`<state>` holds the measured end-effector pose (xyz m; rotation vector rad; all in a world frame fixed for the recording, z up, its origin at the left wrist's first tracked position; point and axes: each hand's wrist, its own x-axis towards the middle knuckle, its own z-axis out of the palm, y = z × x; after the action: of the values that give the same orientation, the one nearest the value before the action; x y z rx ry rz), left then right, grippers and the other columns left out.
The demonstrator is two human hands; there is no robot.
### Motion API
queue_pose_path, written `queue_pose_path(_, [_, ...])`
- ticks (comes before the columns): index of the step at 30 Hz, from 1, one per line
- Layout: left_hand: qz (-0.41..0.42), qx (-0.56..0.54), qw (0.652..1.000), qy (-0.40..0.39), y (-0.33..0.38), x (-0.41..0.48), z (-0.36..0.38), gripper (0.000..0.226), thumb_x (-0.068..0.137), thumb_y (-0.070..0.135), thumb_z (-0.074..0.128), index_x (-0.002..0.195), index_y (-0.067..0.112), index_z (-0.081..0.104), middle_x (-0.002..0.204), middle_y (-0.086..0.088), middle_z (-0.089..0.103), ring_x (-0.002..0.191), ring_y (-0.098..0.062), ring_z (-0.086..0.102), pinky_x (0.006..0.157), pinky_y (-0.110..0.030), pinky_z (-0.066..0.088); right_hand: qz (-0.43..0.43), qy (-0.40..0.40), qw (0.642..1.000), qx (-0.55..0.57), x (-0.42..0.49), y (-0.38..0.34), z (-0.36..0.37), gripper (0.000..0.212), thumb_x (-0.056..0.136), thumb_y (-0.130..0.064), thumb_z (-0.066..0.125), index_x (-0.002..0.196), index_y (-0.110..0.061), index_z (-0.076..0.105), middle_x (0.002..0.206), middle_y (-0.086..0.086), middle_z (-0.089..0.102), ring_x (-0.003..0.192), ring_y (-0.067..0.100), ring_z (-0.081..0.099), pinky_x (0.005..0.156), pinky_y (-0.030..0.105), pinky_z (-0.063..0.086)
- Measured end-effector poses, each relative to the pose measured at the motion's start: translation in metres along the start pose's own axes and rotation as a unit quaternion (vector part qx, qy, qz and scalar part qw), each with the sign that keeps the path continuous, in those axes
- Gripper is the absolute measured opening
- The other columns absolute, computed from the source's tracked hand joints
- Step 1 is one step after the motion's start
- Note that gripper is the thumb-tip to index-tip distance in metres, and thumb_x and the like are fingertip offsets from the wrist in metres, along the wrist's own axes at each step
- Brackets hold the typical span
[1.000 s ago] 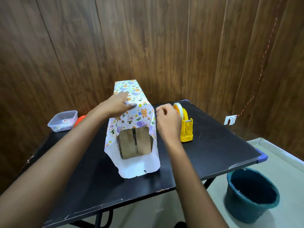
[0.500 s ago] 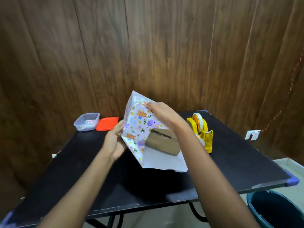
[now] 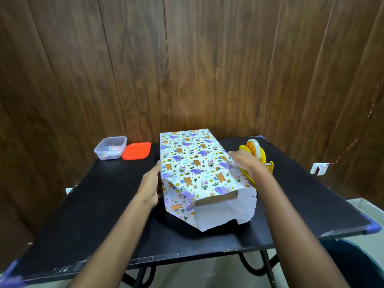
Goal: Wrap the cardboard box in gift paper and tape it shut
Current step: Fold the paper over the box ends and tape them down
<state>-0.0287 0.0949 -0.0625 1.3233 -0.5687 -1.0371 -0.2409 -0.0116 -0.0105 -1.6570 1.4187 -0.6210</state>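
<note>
The cardboard box [image 3: 216, 200] lies flat on the black table [image 3: 104, 204], covered by animal-print gift paper [image 3: 193, 163]. Only its near brown end shows, inside the open paper end, whose white underside spreads toward me. My left hand [image 3: 150, 187] rests against the package's left side, fingers straight. My right hand [image 3: 244, 161] touches the right upper edge of the paper, fingers extended. A yellow tape dispenser [image 3: 257, 156] with a tape roll stands right behind my right hand.
A clear plastic container [image 3: 110, 147] and its orange lid [image 3: 137, 151] sit at the table's back left. Wooden wall panels rise behind. A dark teal bucket [image 3: 357, 267] stands on the floor at the lower right. A wall socket [image 3: 319, 169] is at the right.
The package was turned from standing on its narrow side, through a tilted lift, to lying flat on its wide face. My hands moved to its left and right sides.
</note>
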Motion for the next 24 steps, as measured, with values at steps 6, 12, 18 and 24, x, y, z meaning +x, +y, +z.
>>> queue_pose_path(6, [-0.019,-0.018,1.000,-0.009,-0.002,0.001,0.006,0.018,0.095,0.022,0.051,0.087,0.009,0.062,0.069,-0.005,0.071,0.053,-0.016,0.068,0.048,-0.029,0.053,0.087,-0.112,0.958,0.249,-0.003,0.041,-0.016,0.037,0.099,-0.038,0.043,0.099,-0.009,0.066,0.087,0.009,0.074,0.076,0.022,0.069,0.072,0.033,0.051])
queue_pose_path(12, [-0.046,-0.159,0.986,-0.024,-0.025,0.012,0.009,0.020,0.096,0.017,0.045,0.105,0.006,0.059,0.081,-0.010,0.069,0.080,-0.024,0.061,0.065,-0.042,0.054,-0.073,-0.115,0.966,0.219,-0.014,-0.046,-0.049,0.035,0.096,-0.038,0.046,0.110,-0.016,0.069,0.132,0.011,0.058,0.104,0.017,0.056,0.091,0.033,0.046])
queue_pose_path(18, [-0.081,-0.186,0.979,-0.032,-0.054,0.014,0.025,0.022,0.096,0.011,0.044,0.109,0.001,0.059,0.071,-0.008,0.072,0.069,-0.021,0.067,0.052,-0.027,0.057,-0.130,-0.062,0.989,-0.035,-0.033,-0.104,-0.029,0.034,0.092,-0.043,0.051,0.115,-0.022,0.066,0.118,0.003,0.061,0.095,0.017,0.061,0.071,0.027,0.038])
queue_pose_path(24, [-0.002,-0.160,0.987,0.023,-0.031,0.010,0.010,0.014,0.091,0.019,0.053,0.094,0.010,0.064,0.078,-0.007,0.068,0.069,-0.020,0.062,0.053,-0.027,0.052,-0.097,-0.060,0.991,-0.065,-0.031,-0.092,-0.038,0.042,0.094,-0.051,0.043,0.108,-0.017,0.062,0.120,0.007,0.053,0.080,0.024,0.051,0.071,0.036,0.041])
